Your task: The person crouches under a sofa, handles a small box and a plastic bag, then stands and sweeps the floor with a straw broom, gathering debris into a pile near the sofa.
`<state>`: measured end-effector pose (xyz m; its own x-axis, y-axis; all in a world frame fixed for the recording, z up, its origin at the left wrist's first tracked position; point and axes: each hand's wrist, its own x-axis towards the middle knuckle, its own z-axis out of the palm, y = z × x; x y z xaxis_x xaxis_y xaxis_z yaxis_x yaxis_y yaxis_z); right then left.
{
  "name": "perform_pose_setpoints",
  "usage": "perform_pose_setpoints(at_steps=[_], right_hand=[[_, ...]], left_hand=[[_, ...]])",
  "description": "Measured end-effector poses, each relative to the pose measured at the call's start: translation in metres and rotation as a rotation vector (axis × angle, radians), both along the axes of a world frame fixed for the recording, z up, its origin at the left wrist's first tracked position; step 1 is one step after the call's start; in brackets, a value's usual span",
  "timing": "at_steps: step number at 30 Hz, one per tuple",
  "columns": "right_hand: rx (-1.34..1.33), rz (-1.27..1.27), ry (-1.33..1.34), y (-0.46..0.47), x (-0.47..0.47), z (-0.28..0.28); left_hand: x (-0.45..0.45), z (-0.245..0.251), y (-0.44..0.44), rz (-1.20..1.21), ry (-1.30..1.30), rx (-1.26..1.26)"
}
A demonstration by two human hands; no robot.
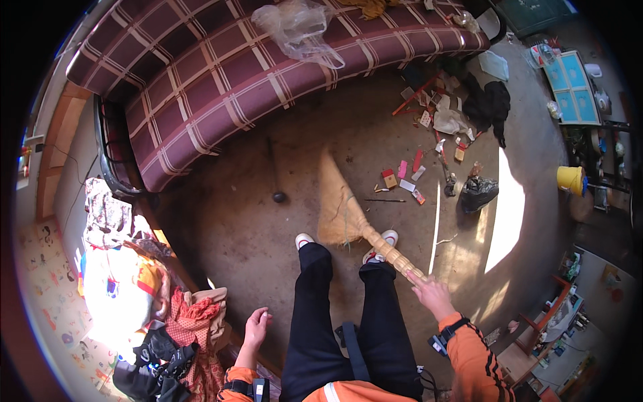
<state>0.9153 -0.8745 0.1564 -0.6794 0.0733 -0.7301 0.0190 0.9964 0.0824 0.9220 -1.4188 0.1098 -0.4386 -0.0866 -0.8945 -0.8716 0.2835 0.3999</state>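
My right hand [433, 295] grips the ribbed handle of a straw broom [341, 208]. The broom head fans out over the concrete floor, just ahead of my shoes, and its handle passes above my right shoe [389, 238]. Empty and loosely curled, my left hand [257, 325] hangs to the left of my legs, near a heap of clothes [196, 321]. Right of the broom head lie small boxes [389, 179], paper scraps [407, 185] and a thin dark stick [384, 200]. A crumpled black plastic bag [478, 193] rests farther right.
A plaid-covered sofa [241, 100] spans the far side, with a clear plastic bag [301, 30] on it. More litter [449, 118] and a black cloth [490, 103] lie near its right end. A dark rod with a round knob [279, 197] is on the floor. A yellow bucket [570, 181] stands at right.
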Motion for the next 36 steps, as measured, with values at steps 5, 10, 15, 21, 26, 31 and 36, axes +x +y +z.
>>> perform_pose_setpoints(at_steps=[5, 10, 15, 21, 26, 31, 36], right_hand=[[-0.028, 0.031, 0.031, 0.101, 0.021, -0.049], [0.189, 0.077, 0.125, 0.270, 0.030, -0.053], [0.354, -0.095, 0.152, 0.388, 0.013, -0.034], [0.334, -0.286, 0.123, 0.404, 0.008, 0.022], [0.036, -0.410, 0.211, 0.344, -0.026, 0.017], [-0.169, -0.354, 0.150, 0.271, -0.155, -0.040], [-0.192, -0.256, 0.147, 0.227, -0.311, -0.105]], left_hand=[[-0.001, 0.022, 0.034, 0.028, 0.064, -0.031], [0.026, 0.033, 0.089, -0.085, -0.075, -0.139], [0.030, 0.035, 0.164, -0.154, -0.044, -0.124], [0.006, 0.038, 0.221, -0.195, 0.034, -0.074], [-0.012, 0.030, 0.230, -0.226, 0.004, -0.078], [-0.069, 0.010, 0.242, -0.298, -0.035, -0.105], [-0.172, -0.005, 0.273, -0.322, 0.009, -0.069]])
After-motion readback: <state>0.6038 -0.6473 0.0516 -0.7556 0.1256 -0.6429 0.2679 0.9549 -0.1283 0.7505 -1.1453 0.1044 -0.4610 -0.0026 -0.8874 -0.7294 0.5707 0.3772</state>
